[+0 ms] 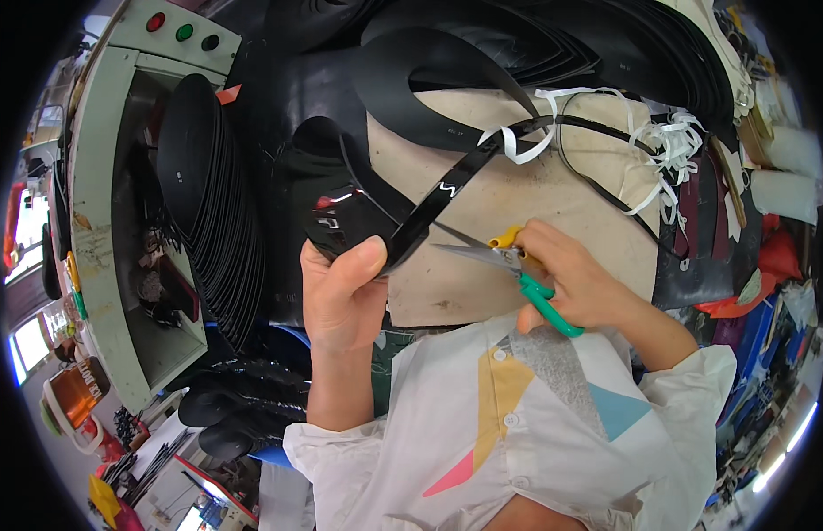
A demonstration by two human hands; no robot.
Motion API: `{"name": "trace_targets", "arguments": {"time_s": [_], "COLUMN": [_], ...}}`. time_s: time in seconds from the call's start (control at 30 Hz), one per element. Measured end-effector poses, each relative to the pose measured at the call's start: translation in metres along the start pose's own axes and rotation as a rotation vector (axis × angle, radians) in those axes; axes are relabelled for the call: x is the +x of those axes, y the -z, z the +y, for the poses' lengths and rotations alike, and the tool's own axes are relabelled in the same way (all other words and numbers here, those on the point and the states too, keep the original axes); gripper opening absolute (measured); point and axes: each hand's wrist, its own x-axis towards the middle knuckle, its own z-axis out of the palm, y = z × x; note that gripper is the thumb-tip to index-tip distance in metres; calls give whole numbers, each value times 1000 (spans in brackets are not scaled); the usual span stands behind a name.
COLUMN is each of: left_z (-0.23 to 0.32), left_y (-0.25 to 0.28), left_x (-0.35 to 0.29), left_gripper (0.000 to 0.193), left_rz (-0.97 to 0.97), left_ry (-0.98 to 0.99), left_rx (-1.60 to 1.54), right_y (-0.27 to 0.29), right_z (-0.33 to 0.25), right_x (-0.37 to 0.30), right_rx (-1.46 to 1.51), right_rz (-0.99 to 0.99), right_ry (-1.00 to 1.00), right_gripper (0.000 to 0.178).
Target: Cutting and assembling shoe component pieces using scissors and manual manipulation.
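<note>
My left hand [341, 296] is closed on a curved glossy black piece [345, 219], thumb on top, near the middle of the head view. From the thumb a shiny black strip [456, 184] runs up to the right, with a pale mark on it. Scissors [491, 254] with one yellow and one green handle are gripped in my right hand [571, 276]. Their blades stand apart, tips pointing at the strip close to my left thumb; whether they touch it I cannot tell. A thin white ribbon [520, 150] loops around the strip's far part.
Beneath the strip lies a beige board [509, 208]. Stacked black curved sheets [195, 168] stand at left beside a pale machine housing [168, 44] with buttons; more sheets [668, 66] lie at the back. Tangled white ribbon [681, 146] sits at right. Glossy black pieces [239, 416] fill the lower left.
</note>
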Motion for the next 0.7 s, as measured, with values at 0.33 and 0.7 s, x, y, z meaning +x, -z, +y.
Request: {"name": "trace_targets", "arguments": {"time_s": [0.33, 0.7], "left_z": [-7, -15], "left_y": [-9, -13], "left_x": [0, 0], "left_gripper": [36, 35], "left_rz": [84, 115], "left_ry": [-26, -25], "left_rx": [124, 118], "right_y": [-12, -10], "right_z": [7, 5], "right_x": [4, 5], "right_rx": [-75, -191], "right_rz": [146, 177], "right_ry": [133, 136], "right_gripper": [73, 61]}}
